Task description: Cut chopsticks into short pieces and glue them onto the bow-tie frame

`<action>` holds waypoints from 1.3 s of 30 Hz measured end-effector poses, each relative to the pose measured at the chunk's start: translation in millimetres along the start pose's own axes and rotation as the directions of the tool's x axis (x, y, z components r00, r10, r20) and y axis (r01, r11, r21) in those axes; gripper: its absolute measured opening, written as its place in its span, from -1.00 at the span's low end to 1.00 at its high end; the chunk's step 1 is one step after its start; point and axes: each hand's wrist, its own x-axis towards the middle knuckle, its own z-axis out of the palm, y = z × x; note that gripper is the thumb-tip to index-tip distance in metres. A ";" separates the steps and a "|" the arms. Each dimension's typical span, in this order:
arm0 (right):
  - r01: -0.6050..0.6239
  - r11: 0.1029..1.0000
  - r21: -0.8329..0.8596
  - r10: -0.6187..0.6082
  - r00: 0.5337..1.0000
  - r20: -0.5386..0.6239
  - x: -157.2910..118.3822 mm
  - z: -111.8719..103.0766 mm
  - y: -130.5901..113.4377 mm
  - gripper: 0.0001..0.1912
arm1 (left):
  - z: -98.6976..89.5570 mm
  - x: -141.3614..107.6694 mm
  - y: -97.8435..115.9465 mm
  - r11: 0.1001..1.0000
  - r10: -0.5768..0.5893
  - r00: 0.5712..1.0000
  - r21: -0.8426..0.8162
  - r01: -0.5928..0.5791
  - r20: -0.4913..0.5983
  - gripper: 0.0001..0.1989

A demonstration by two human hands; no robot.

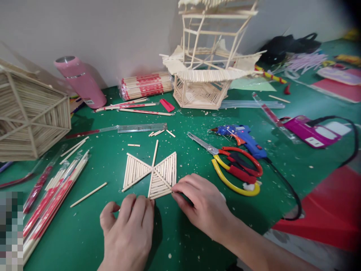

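Note:
A flat panel of thin wooden sticks [163,189] lies on the green table. Its spokes meet in the middle, and three of its wedges are filled with rows of short sticks. At the panel's lower right corner, my right hand [201,205] pinches the edge between thumb and fingers. My left hand [128,226] is curled, its fingertips closed against the lower left corner; its thumb is mostly hidden. A single loose stick [88,194] lies left of the panel, and a short stick piece [133,145] lies above it. Right of the panel are scissors [228,162] with red and yellow handles.
A blue glue gun [242,138] with a black cord lies behind the scissors. Further back stand a stick-built tower [203,75], a bundle of sticks [146,86] and a pink bottle [81,82]. On the left are a stick-built frame [31,122] and packs of sticks [56,203].

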 end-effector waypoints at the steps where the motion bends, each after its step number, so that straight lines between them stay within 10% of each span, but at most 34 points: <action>1: -0.001 1.000 0.001 0.001 1.000 0.000 -0.2 0.0 0.1 -0.84 | 0.2 -0.4 -0.3 1.000 0.007 1.000 0.003 -0.007 0.000 -0.82; 31: 0.001 0.997 0.078 -0.001 1.000 0.003 2.2 -3.7 -3.4 -0.85 | -4.7 5.5 3.0 0.995 -0.075 0.997 -0.064 0.073 -0.036 -0.84; 39: 0.002 0.991 0.134 0.022 0.984 -0.175 1.4 -20.1 4.3 -0.84 | -8.8 1.2 0.0 0.986 -0.144 0.988 -0.097 0.138 -0.056 -0.86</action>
